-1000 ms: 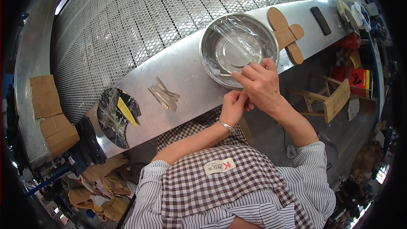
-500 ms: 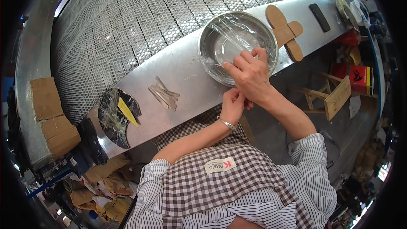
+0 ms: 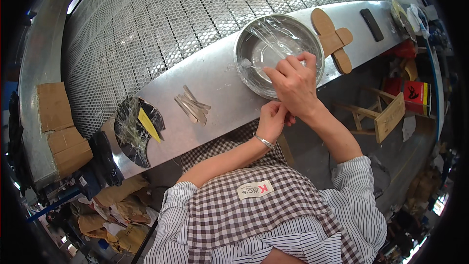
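Observation:
A round metal bowl (image 3: 236,58) stands on the metal ledge, with creased clear plastic film (image 3: 273,36) across it and bunched along its left side. Over the bowl's near right part, my right hand (image 3: 297,85) is closed with its knuckles up; creases in the film run toward its fingers. Just below the near rim, my left hand (image 3: 271,120) is pinched, close against the right hand's heel. What either hand's fingertips hold is hidden. Right of the bowl lie tan sole-shaped pieces (image 3: 332,41), one across the others.
Flat metal strips (image 3: 192,105) lie left of the bowl, then a black film-wrapped piece (image 3: 129,139) with a yellow pointed piece (image 3: 148,124). A dark bar (image 3: 372,24) lies far right. Perforated sheet (image 3: 146,44) rises behind; a wooden stool (image 3: 386,117) stands below right.
The whole view has shifted slightly, moving the bench things a little right. Both hands keep nearly the same place at the bowl; the right hand's fingers have shifted slightly.

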### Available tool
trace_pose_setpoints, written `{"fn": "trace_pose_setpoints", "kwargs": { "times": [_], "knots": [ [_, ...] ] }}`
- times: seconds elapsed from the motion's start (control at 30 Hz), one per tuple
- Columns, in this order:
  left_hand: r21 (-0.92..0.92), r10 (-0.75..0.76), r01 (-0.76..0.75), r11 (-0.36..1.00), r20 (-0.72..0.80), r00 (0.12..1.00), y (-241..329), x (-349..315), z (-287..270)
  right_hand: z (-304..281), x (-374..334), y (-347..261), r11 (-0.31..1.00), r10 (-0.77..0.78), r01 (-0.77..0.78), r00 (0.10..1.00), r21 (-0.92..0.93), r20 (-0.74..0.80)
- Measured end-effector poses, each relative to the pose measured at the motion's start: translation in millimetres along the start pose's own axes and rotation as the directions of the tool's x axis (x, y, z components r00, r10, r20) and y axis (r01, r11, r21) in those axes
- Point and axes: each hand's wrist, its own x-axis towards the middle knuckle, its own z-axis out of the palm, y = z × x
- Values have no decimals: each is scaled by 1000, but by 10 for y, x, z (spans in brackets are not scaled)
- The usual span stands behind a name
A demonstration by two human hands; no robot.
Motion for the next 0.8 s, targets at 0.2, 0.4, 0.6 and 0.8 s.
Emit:
{"fn": "trace_pose_setpoints", "kwargs": {
  "times": [0.2, 0.4, 0.6, 0.8],
  "knots": [
    [36, 4, -4, 999, 7, 1000, 8, 21, -24, -202, -176, -28, 998, 18, -23, 995, 56, 99],
    [55, 1, -1, 998, 2, 1000, 7, 28, -15, -123, -199, -3, 998, -17, 12, 998, 69, 65],
    [46, 12, -12, 999, 4, 1000, 0, 15, -16, -55, -119, 10, 997, -39, 35, 998, 63, 54],
    [17, 10, -10, 1000, -18, 1000, -11, -15, -34, 84, -50, -7, 999, -16, 13, 998, 43, 56]
  ]
}}
